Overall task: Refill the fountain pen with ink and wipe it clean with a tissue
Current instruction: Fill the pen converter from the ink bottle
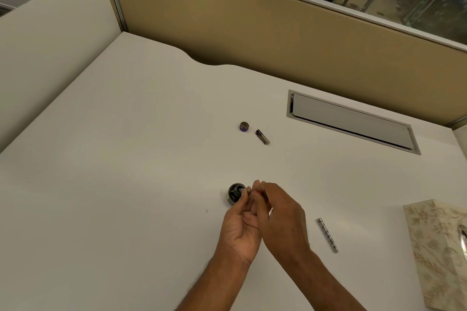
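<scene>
Your two hands meet over the open ink bottle, a small round dark glass pot on the white bench. Left hand and right hand both pinch one slim metallic pen section, mostly hidden, at the bottle mouth. One bottle cap, one dark pen cap, one perforated metal barrel, one floral tissue box.

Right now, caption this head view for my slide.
Both hands, left and right, work the pen section at the open ink bottle.
</scene>
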Demonstrator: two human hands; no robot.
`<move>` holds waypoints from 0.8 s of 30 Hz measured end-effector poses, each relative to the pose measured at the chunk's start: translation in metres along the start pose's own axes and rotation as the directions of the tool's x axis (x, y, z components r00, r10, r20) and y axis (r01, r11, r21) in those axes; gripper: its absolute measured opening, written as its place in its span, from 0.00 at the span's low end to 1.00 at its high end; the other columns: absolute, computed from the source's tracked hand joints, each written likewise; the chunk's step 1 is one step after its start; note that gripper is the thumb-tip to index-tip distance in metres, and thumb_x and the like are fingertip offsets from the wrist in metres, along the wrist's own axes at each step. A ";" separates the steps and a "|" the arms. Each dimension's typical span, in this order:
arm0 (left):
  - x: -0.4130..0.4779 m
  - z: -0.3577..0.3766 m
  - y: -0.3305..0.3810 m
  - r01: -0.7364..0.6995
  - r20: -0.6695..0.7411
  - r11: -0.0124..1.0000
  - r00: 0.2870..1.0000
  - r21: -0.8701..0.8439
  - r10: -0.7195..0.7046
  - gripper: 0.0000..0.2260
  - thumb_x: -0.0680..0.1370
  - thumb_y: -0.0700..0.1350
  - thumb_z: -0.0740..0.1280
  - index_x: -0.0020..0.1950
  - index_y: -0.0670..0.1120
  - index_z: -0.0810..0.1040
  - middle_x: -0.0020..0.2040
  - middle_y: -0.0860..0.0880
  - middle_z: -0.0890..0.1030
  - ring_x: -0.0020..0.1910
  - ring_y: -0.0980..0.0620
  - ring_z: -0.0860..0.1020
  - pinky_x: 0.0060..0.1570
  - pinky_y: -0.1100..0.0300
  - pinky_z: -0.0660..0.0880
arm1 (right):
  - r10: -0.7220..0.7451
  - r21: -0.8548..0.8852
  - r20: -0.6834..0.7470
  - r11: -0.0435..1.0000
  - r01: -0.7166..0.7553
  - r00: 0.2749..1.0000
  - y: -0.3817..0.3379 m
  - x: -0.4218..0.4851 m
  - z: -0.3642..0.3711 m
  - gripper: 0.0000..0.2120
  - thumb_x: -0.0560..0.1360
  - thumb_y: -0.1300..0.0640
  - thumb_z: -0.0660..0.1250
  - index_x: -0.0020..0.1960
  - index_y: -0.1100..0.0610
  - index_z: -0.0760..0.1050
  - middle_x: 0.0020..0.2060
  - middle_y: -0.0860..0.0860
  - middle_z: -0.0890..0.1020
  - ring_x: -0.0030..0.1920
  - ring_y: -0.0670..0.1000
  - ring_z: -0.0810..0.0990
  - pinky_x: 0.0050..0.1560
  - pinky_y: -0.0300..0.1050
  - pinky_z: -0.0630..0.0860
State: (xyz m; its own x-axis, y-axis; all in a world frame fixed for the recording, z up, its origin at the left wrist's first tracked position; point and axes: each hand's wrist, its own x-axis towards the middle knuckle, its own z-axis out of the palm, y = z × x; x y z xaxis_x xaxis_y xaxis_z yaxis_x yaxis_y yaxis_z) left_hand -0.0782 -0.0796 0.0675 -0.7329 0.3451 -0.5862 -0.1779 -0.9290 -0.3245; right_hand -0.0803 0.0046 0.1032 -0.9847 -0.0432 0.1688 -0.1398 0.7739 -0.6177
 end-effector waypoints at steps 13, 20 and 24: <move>0.001 0.001 0.002 -0.010 -0.018 0.999 1.000 0.038 0.010 0.10 0.82 0.39 0.64 0.58 0.33 0.80 0.49 0.36 0.87 0.45 0.41 0.88 0.47 0.52 0.85 | -0.009 0.052 0.025 0.999 0.007 1.000 0.002 0.001 0.003 0.05 0.79 0.64 0.68 0.52 0.57 0.80 0.45 0.49 0.84 0.46 0.49 0.83 0.47 0.49 0.82; -0.002 0.001 0.000 -0.002 0.026 0.998 1.000 0.056 0.001 0.13 0.77 0.38 0.67 0.57 0.32 0.83 0.54 0.35 0.86 0.48 0.40 0.88 0.42 0.49 0.86 | 0.046 0.084 0.014 0.995 -0.047 0.999 0.001 0.001 0.006 0.05 0.79 0.63 0.69 0.44 0.58 0.78 0.39 0.51 0.82 0.40 0.51 0.81 0.41 0.52 0.80; -0.001 0.001 0.002 0.004 0.041 0.998 0.999 0.060 -0.006 0.13 0.80 0.39 0.66 0.57 0.32 0.84 0.54 0.35 0.86 0.49 0.39 0.88 0.44 0.46 0.86 | 0.036 0.061 -0.003 0.998 -0.036 0.999 0.000 0.002 0.005 0.07 0.79 0.59 0.69 0.43 0.56 0.77 0.37 0.49 0.82 0.39 0.50 0.80 0.39 0.49 0.79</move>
State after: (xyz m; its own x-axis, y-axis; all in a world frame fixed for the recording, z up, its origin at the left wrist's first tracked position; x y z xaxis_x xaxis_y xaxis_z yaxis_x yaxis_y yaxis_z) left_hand -0.0781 -0.0818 0.0682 -0.7580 0.3452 -0.5534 -0.2200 -0.9340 -0.2814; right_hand -0.0827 0.0016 0.0996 -0.9888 -0.0132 0.1486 -0.1104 0.7352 -0.6688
